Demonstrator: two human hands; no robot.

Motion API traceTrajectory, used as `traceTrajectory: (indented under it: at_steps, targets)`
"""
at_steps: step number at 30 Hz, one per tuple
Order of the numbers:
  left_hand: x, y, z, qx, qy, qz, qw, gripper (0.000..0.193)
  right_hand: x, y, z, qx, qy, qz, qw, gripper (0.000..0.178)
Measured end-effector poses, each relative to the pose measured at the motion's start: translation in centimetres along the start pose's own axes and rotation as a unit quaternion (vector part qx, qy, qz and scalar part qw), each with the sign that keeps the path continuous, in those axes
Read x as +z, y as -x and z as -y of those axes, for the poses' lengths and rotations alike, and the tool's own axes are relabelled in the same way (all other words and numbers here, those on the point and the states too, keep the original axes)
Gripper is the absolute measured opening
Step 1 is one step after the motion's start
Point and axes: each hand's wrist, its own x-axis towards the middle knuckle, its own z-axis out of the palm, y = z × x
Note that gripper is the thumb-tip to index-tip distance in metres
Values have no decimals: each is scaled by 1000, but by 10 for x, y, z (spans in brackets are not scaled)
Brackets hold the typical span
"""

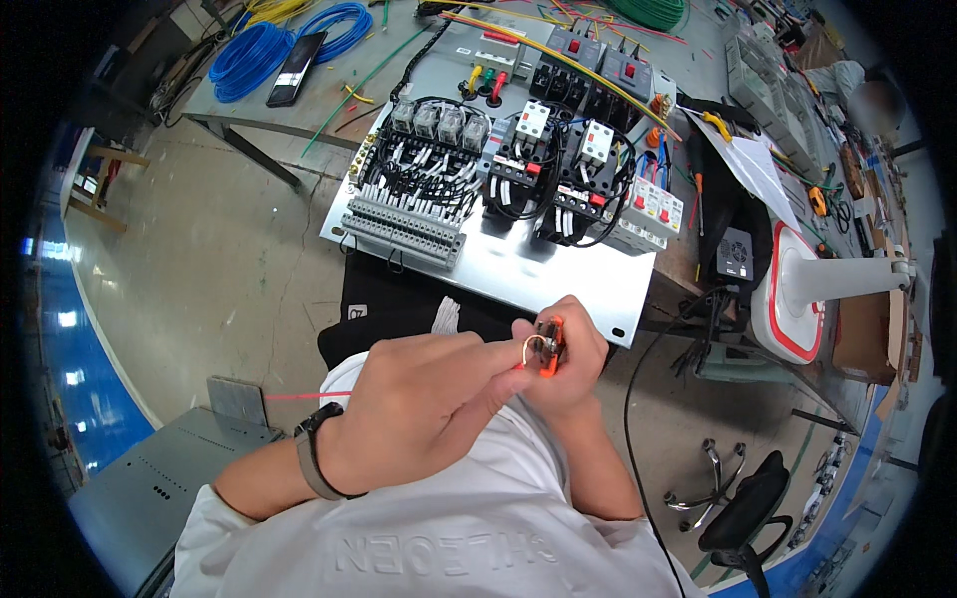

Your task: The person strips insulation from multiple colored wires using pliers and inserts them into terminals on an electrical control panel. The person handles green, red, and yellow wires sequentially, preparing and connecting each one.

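My left hand, with a watch on its wrist, is closed, thumb and index finger pinching a thin red wire. The wire trails out to the left behind that hand. Its bared copper end bends in a loop at the jaws of orange-handled pliers. My right hand is wrapped round these pliers, their handles mostly hidden in the palm. Both hands meet in front of my white shirt, just below the front edge of a metal mounting plate.
The plate carries grey terminal blocks, relays, contactors and breakers. Blue wire coils and a phone lie at the back left. On the right stand a white-and-red device on an arm and an office chair.
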Motion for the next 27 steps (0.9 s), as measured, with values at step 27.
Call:
traceTrajectory:
  at_steps: [27]
  targets:
    - [11, 4, -2, 32, 0, 12, 999, 20, -3, 7, -10, -66, 66, -96, 991, 30]
